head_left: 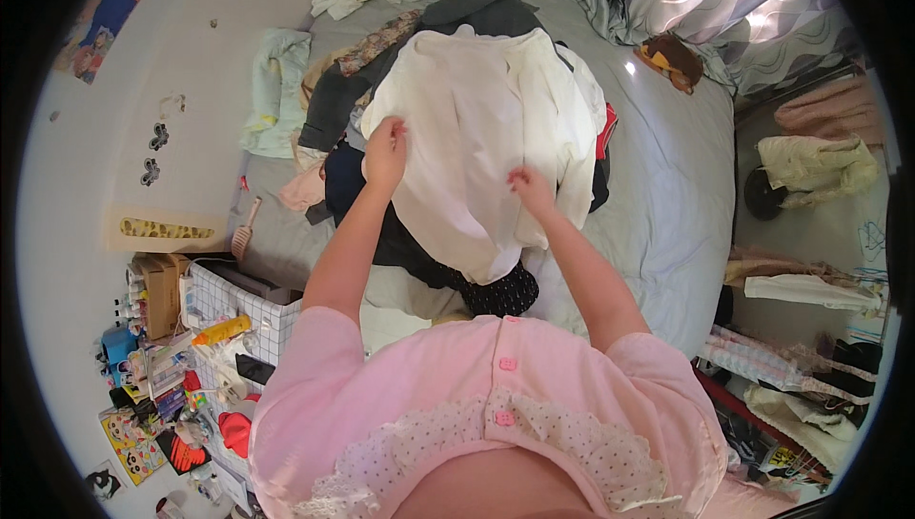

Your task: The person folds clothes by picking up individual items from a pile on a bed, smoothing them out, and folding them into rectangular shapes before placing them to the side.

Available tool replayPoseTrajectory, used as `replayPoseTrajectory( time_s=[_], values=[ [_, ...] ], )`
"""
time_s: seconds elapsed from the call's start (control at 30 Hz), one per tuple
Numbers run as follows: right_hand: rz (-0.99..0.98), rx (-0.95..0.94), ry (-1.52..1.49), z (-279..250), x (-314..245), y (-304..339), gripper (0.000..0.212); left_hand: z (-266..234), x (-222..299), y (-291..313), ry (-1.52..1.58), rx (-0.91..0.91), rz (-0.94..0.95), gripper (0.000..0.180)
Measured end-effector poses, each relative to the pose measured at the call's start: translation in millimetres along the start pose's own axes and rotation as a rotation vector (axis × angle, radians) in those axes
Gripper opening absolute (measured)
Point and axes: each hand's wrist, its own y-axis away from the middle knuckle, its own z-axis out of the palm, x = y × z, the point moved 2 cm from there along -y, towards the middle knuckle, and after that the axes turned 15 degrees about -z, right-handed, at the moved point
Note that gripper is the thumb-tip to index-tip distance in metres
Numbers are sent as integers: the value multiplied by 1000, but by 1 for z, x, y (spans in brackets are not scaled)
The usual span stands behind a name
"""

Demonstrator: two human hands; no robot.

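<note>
atop a heap of clothes on a grey-sheeted bed [667, 195], a cream-white garment [486, 138] lies spread flat, its length running toward the person in a pink top who leans over it. the left hand [386, 152] is closed on the garment's left edge, fingers curled into the cloth, apparently pinning that side so the fabric stays taut. the right hand [532, 190] rests lower on the front, fingertips pinching a small fold near the middle, likely to smooth or gather it. the garment sits on top because the darker clothes [400, 233] under it, a charcoal piece [477, 14] and a dotted navy one [500, 295] among them, form the only raised surface within reach. a pale green cloth [276, 90] lies apart by the wall, and a hairbrush [246, 230] sits at the bed's left edge above a white grid basket [233, 305] crowded with bottles.
</note>
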Motion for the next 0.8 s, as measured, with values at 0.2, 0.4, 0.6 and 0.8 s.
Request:
replayPoseTrajectory(
  time_s=[0.2, 0.4, 0.6, 0.8],
  values=[
    [-398, 168, 420, -36, -68, -105, 15, 12, 90, -45, -316, -134, 75, 28],
    [-528, 0, 905, -41, -98, -184, 26, 56, 90, -92, -864, -314, 87, 27],
    [-459, -149, 1119, -45, -81, -218, 32, 69, 65, -109, -779, -356, 57, 16],
    [-498, -224, 977, -56, -64, -227, 18, 92, 85, -106, -27, -775, -276, 11]
  ],
)
